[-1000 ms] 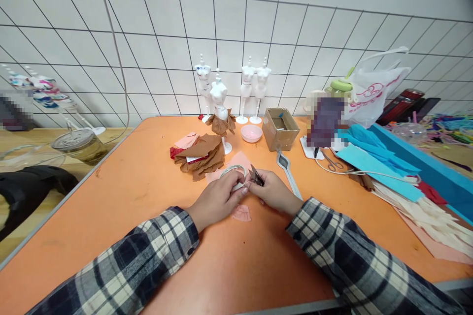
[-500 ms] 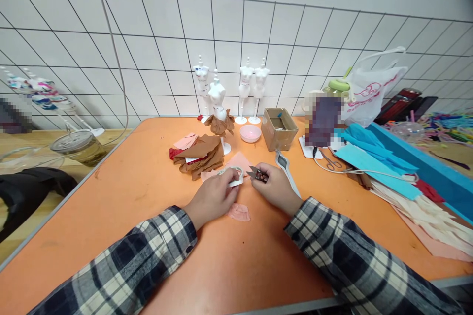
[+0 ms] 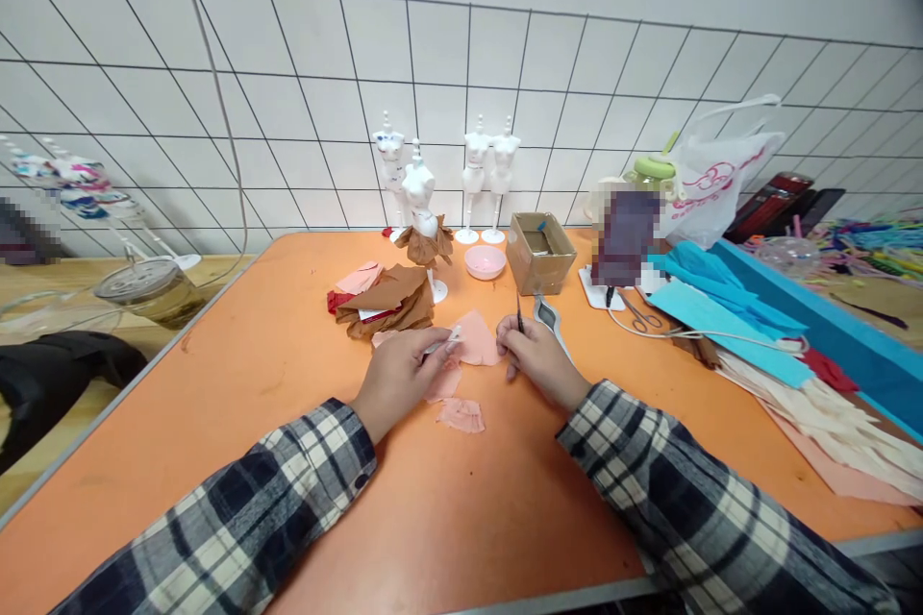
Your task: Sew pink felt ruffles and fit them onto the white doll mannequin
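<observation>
Pinching a slim white object [image 3: 454, 334] (edge-on, shape unclear) at frame centre, the left hand [image 3: 400, 370] best grips lightly beside thin pale-pink cloth [image 3: 477, 342]; the right hand [image 3: 539, 360], curled around a slim dark pointed tool [image 3: 519, 313], should angle its tip away.

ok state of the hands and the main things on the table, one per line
Left hand, pinching a white item
Right hand, holding dark snips
Snips, blades edge-on, open or shut unclear
Nearest pink cloth, flat, creased
Brown cloth, piled
Cardboard box, open-topped
Pink bowl, upright
Front dress form, upright, brown ruffle around it
</observation>
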Demonstrator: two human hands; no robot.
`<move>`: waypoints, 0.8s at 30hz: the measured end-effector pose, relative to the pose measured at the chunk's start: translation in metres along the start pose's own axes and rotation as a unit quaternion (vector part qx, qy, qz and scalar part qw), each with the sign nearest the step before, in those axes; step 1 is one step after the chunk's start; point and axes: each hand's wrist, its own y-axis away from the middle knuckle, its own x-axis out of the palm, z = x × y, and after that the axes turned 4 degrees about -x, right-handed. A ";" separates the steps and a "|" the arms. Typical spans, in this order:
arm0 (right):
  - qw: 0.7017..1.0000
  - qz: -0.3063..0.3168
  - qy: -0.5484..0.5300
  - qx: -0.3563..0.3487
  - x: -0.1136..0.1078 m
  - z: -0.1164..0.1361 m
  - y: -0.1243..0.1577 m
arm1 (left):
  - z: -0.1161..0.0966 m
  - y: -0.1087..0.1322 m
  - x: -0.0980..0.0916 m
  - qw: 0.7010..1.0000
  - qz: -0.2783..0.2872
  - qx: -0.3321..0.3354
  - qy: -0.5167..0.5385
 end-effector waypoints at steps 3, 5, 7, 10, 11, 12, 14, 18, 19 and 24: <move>0.997 0.023 0.046 -0.062 -0.001 0.007 0.002 | 0.002 -0.001 0.000 1.000 -0.002 -0.004 0.018; 0.991 0.041 0.087 -0.096 0.004 0.013 0.007 | 0.001 -0.001 0.001 1.000 0.006 0.006 0.006; 0.988 0.033 0.108 -0.104 0.010 0.017 0.010 | 0.000 -0.001 0.002 1.000 0.009 0.016 -0.005; 0.987 0.005 0.124 -0.101 0.016 0.015 0.012 | 0.000 0.001 0.004 1.000 0.013 0.021 -0.015; 0.986 0.002 0.129 -0.103 0.017 0.013 0.012 | 0.000 0.001 0.005 1.000 0.014 0.020 -0.017; 0.986 0.001 0.133 -0.103 0.017 0.011 0.011 | 0.000 0.002 0.005 1.000 0.017 0.017 -0.016; 0.985 0.002 0.140 -0.105 0.017 0.008 0.009 | 0.000 0.002 0.007 1.000 0.021 0.007 -0.003; 0.980 0.002 0.152 -0.131 0.015 0.005 0.007 | 0.000 0.003 0.010 0.997 0.035 -0.010 0.074; 0.979 0.001 0.153 -0.134 0.015 0.006 0.007 | 0.000 0.003 0.011 0.996 0.031 -0.014 0.088; 1.000 0.019 -0.012 0.013 0.017 0.015 0.010 | 0.003 0.004 0.009 0.995 -0.036 0.091 0.008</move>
